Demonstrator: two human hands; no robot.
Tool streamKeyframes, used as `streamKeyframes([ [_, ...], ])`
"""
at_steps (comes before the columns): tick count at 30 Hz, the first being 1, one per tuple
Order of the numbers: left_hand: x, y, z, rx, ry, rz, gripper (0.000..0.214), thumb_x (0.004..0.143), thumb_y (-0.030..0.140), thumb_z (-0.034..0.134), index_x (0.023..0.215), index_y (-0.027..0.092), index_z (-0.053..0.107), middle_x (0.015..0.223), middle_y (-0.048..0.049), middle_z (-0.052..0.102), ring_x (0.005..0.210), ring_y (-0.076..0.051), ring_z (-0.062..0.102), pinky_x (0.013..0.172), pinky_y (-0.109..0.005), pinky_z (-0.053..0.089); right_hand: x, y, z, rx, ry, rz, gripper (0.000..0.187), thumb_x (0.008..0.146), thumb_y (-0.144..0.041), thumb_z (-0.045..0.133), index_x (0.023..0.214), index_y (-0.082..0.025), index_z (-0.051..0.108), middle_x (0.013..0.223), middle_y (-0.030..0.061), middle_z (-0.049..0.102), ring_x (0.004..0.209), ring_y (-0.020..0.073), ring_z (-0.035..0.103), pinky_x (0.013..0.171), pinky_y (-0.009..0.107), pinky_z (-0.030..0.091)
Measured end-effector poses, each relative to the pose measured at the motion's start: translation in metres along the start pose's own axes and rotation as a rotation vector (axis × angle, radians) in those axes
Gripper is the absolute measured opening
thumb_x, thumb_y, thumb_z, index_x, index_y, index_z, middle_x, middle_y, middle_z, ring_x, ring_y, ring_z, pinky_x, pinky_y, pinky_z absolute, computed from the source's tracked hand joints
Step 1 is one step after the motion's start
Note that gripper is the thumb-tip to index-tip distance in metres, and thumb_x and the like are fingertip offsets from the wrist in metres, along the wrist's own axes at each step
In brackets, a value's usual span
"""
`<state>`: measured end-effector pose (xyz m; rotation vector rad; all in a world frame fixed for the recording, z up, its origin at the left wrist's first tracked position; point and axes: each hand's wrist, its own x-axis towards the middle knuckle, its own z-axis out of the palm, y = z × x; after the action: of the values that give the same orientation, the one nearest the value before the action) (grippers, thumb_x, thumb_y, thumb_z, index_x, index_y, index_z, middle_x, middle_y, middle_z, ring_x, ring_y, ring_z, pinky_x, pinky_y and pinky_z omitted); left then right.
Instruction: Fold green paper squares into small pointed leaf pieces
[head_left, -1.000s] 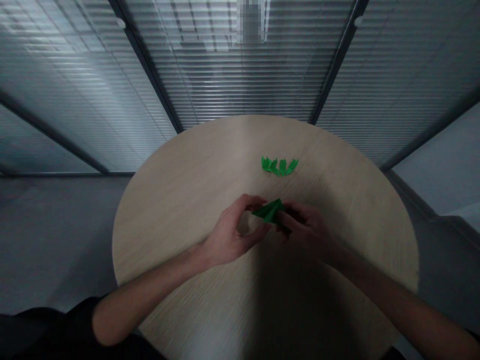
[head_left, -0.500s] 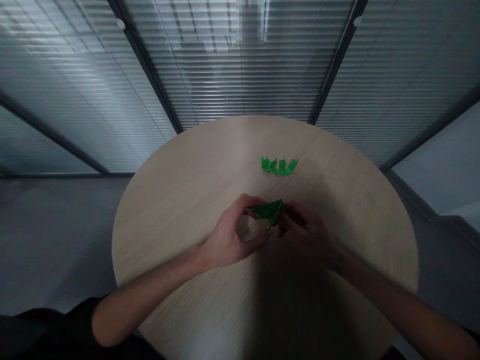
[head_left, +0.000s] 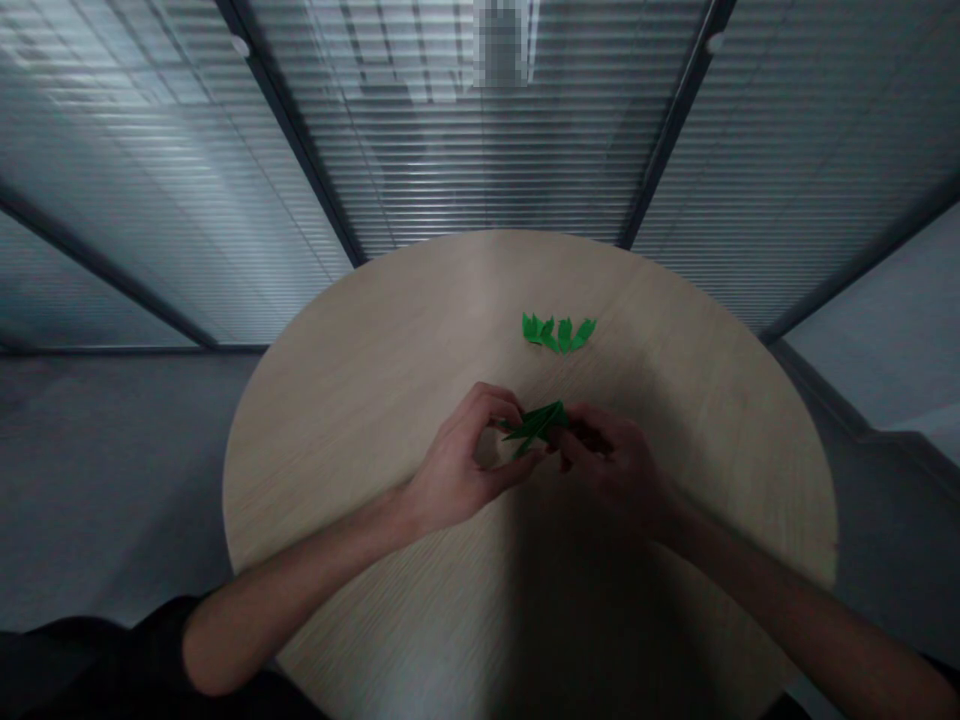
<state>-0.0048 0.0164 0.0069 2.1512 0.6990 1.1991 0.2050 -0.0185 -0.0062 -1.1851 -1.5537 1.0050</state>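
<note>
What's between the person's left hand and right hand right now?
In the head view, a folded piece of green paper lies between the left hand and the right hand, held in the fingers of both.
</note>
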Motion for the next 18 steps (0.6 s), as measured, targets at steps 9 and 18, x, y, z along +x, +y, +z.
streamKeyframes([
  [9,0.0012,-0.0070,-0.0008,0.069,0.011,-0.050,0.009,0.096,0.011,0.063,0.100,0.019,0.060,0.106,-0.0070,0.063,0.099,-0.018,0.061,0.086,-0.033,0.053,-0.0043,-0.0080,-0.0041,-0.039,-0.049,-0.071,0.031,0.103,-0.042,0.056,0.114,-0.019,0.074,0.078,0.0028,0.072,0.067,0.0151,0.068,0.058,0.025,0.053],
  [18,0.0000,-0.0078,-0.0010,0.138,0.007,-0.034,0.015,0.095,0.010,0.065,0.107,0.018,0.066,0.123,-0.0103,0.059,0.113,-0.021,0.061,0.097,-0.039,0.054,-0.0029,-0.0059,-0.0022,-0.016,-0.074,-0.080,0.023,0.098,-0.032,0.064,0.117,-0.021,0.073,0.085,0.0023,0.074,0.066,0.0131,0.068,0.059,0.024,0.056],
])
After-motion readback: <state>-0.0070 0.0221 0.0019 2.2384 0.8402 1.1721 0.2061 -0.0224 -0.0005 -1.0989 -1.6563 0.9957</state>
